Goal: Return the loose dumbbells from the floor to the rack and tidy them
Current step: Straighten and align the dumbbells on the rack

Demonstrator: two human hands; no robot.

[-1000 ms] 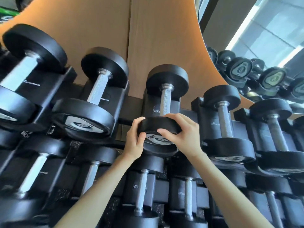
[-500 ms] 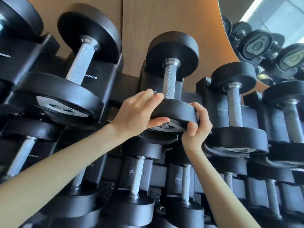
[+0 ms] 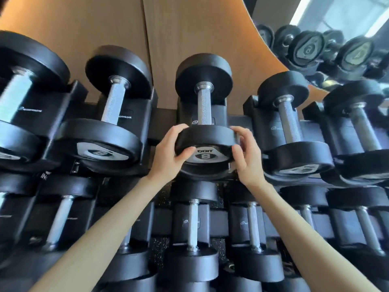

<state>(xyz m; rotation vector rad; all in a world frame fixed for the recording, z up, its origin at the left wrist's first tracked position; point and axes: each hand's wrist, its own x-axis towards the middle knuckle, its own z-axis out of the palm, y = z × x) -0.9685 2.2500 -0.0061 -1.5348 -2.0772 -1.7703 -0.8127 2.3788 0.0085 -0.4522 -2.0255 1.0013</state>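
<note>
A black dumbbell (image 3: 203, 106) with a knurled steel handle lies in a cradle at the middle of the rack's top row (image 3: 162, 123). Its near head faces me and shows the number 8 on its end cap. My left hand (image 3: 168, 154) clasps the left side of that near head, thumb across the face. On the right side of the same head sits my right hand (image 3: 245, 152), fingers curled over the rim. Both forearms reach up from the bottom of the view.
Larger dumbbells (image 3: 111, 114) fill the cradles to the left, smaller ones (image 3: 290, 127) to the right. A lower row (image 3: 192, 226) of dumbbells sits beneath my arms. A wooden wall panel (image 3: 189, 28) stands behind the rack, with a mirror (image 3: 336, 45) at the upper right.
Both hands have shifted their hold around the near head of the number 8 dumbbell; its end cap now faces me upright. The view has pulled back a little.
</note>
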